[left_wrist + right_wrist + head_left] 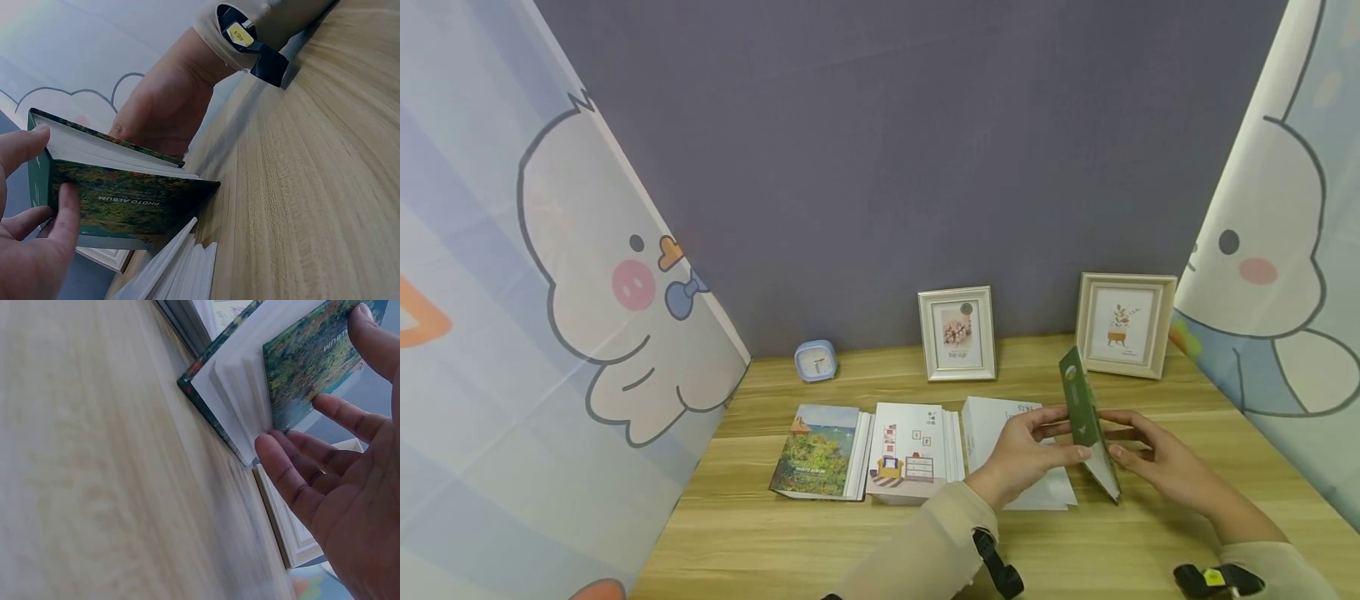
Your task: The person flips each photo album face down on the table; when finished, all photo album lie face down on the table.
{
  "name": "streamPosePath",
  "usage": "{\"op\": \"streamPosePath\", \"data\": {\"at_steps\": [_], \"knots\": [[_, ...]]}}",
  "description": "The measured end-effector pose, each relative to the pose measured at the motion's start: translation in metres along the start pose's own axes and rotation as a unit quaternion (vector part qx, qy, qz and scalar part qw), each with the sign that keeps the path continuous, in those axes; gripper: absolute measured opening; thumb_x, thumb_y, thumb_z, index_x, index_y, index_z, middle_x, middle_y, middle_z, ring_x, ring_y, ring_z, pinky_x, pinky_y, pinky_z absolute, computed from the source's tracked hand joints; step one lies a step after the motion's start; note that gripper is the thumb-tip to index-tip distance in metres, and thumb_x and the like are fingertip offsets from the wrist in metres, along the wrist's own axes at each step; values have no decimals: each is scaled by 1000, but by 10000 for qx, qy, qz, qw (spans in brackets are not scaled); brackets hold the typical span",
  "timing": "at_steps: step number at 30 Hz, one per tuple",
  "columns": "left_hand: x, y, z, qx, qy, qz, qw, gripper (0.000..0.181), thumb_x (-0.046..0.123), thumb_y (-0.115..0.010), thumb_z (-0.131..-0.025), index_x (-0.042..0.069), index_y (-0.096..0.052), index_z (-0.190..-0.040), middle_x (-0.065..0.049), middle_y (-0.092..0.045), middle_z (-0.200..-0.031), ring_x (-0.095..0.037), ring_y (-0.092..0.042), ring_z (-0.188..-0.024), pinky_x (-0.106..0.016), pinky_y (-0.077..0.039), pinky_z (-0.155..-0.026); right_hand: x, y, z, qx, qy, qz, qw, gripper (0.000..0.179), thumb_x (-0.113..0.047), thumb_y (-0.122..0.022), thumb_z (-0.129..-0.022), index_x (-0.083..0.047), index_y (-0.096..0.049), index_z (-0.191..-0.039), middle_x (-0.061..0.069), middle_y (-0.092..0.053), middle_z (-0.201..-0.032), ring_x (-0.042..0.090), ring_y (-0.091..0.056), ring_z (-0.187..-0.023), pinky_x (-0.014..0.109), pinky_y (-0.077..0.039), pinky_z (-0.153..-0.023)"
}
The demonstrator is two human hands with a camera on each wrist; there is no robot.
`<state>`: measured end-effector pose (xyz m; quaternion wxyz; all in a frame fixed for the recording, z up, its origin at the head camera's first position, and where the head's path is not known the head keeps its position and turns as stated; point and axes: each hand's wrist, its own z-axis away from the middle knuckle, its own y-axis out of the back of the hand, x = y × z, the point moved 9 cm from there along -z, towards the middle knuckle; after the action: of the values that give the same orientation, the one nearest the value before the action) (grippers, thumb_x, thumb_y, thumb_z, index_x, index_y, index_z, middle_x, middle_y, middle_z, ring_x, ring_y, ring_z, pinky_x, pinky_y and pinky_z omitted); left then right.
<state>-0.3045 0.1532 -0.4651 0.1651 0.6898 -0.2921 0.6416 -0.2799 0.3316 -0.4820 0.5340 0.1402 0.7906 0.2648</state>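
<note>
A photo album with a green spine and a leafy printed cover stands upright, tilted, its covers parted over white pages. My left hand grips it from the left, thumb at the spine and fingers on the cover. From the other side my right hand touches the opposite cover with extended thumb and fingers. Beside the left hand lies a white album, partly hidden by that hand. Further left lie a white album with furniture drawings and a landscape-covered photo album.
At the back stand a small blue clock and two picture frames, one silvery and one cream behind the right hand. A dark panel closes the rear of the wooden table. Cartoon-printed curtains flank both sides.
</note>
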Motion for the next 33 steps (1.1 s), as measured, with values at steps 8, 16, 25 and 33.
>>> {"op": "streamPosePath", "data": {"at_steps": [8,16,25,33], "knots": [[-2,-1,0,-110,54,144,9998,52,3,-78,-93,19,-65,-140,7,-66,-129,-10,-64,-118,-25,-59,-88,-1,-1,1,23,-37,-202,9998,51,-8,-63,-105,5,-43,-151,34,-49,-142,-5,-59,-108,30,-63,-74],[-1,-3,1,-98,87,308,9994,52,3,-77,-93,17,-62,-142,11,-58,-135,-10,-65,-118,-27,-59,-90,-3,0,2,123,74,-266,9995,51,-6,-65,-105,6,-45,-150,-18,-49,-140,-5,-59,-111,32,-64,-74],[1,-6,0,7,-34,-138,9999,54,5,-77,-95,18,-61,-144,15,-61,-134,-6,-66,-115,-25,-60,-86,-5,6,2,302,203,-526,9980,51,2,-62,-103,13,-41,-149,-28,-55,-131,-1,-64,-107,35,-64,-74],[5,-9,-1,-182,-119,-629,9978,56,6,-77,-96,22,-60,-147,17,-60,-136,-6,-63,-116,-23,-58,-87,-7,12,3,454,504,-1079,9918,47,9,-52,-105,3,-45,-151,-26,-54,-138,4,-68,-103,33,-64,-74]]}}
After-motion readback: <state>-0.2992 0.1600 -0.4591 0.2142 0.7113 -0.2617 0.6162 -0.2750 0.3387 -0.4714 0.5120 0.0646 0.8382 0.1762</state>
